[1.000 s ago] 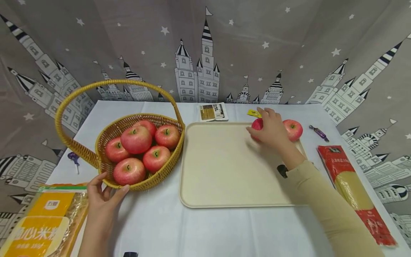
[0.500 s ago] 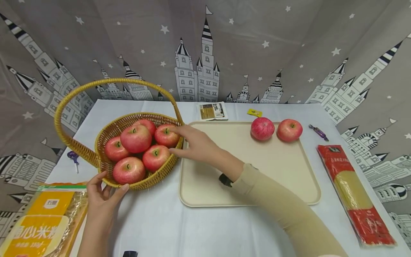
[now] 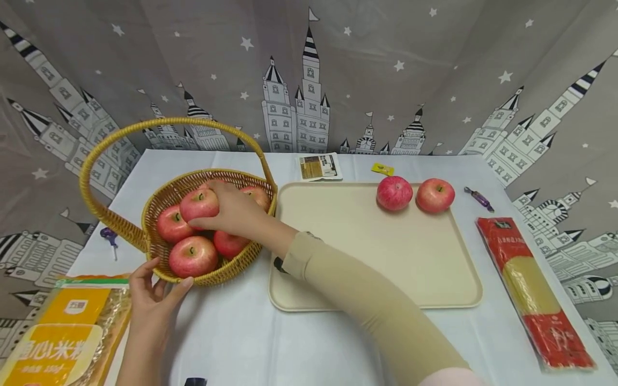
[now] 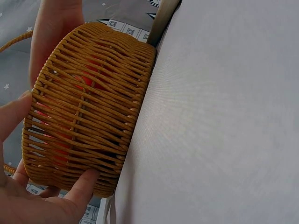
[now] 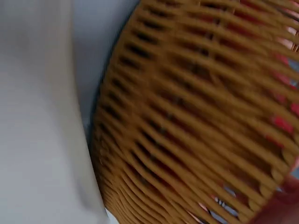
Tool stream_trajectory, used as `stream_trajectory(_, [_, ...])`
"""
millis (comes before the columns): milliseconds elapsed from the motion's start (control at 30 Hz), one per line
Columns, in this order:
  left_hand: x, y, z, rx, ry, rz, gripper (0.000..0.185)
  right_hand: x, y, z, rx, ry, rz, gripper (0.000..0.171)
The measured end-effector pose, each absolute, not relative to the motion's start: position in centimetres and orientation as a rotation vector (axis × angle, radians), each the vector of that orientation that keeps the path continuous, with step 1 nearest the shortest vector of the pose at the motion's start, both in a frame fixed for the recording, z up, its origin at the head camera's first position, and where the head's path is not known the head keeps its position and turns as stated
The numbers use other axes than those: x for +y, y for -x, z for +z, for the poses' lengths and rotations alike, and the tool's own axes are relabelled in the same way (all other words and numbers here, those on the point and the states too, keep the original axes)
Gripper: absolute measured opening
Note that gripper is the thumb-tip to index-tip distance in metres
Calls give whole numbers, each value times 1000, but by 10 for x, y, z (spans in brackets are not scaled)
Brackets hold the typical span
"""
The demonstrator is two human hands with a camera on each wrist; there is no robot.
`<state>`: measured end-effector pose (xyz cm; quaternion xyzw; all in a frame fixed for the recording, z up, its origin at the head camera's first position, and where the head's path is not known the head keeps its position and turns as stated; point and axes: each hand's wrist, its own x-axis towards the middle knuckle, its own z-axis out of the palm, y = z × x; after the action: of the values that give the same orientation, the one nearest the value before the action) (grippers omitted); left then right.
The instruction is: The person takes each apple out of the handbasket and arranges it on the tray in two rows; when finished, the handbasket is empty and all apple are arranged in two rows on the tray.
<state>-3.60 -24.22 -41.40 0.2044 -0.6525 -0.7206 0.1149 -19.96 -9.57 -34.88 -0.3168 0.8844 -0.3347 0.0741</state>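
Note:
A yellow woven basket (image 3: 248, 257) with a tall arched handle stands at the left of the table, holding several red apples. My right hand (image 3: 236, 212) reaches in over its right side, thumb and fingers around the topmost apple (image 3: 199, 205); the hand partly covers the apples beneath. With thumb at the rim and fingers against the wickerwork, my left hand (image 3: 154, 300) holds the basket's near left side. The left wrist view shows that hand (image 4: 42, 200) against the weave. In the right wrist view the basket wall (image 5: 196, 112) fills most of the picture, and the grip is hidden.
Right of the basket lies a beige tray (image 3: 386, 257) with two apples, one pinker (image 3: 394, 193) and one redder (image 3: 435, 195). Noodle packs lie far right (image 3: 536, 292) and front left (image 3: 67, 332). Small sachets (image 3: 320, 167) and wrapped candies (image 3: 479, 199) lie around the tray and basket.
My right hand has let go of the pinker apple on the tray, moved left to the basket and closed around its top apple. The left hand keeps its place on the basket.

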Motion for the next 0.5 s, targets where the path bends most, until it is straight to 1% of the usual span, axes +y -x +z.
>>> stream_trajectory(133, [-242,34,-415,-1886,-593,-2125,74,-96,199,-354,2668,896,-1039,68])
stream_trajectory(267, [-242,33,-416,-1865,-590,-2133,73,-83,195,-350,2702,858,-1108,74])
stream_trajectory(367, [-242,34,-416,-1864,-588,-2134,73,-60,189,-342,2701,888,-1203,79])
stream_trajectory(500, [-241,35,-415,-1875,-585,-2117,73,-14,184,-333,2694,928,-1348,86])
